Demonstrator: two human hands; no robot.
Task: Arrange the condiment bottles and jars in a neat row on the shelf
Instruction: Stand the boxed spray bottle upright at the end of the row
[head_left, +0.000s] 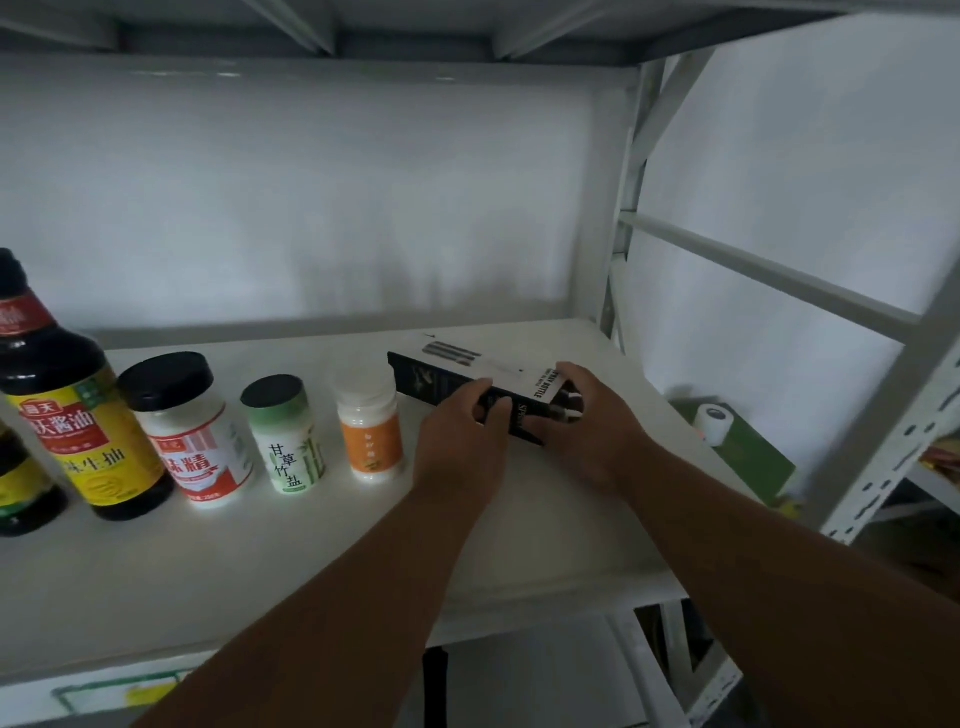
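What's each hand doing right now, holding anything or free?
Left hand: closed on the near end of the black-and-white box lying on the shelf.
Right hand: closed on the same box, fingers over its top.

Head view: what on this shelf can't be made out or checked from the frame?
- Dark bottle at far left: cut off by the frame edge, label unreadable.
- Black box: its near end is covered by the left hand and right hand, and its small print is too blurred to read.
- Orange-label jar: label text too small and glared.
- White roll beyond the shelf: too dim to identify.
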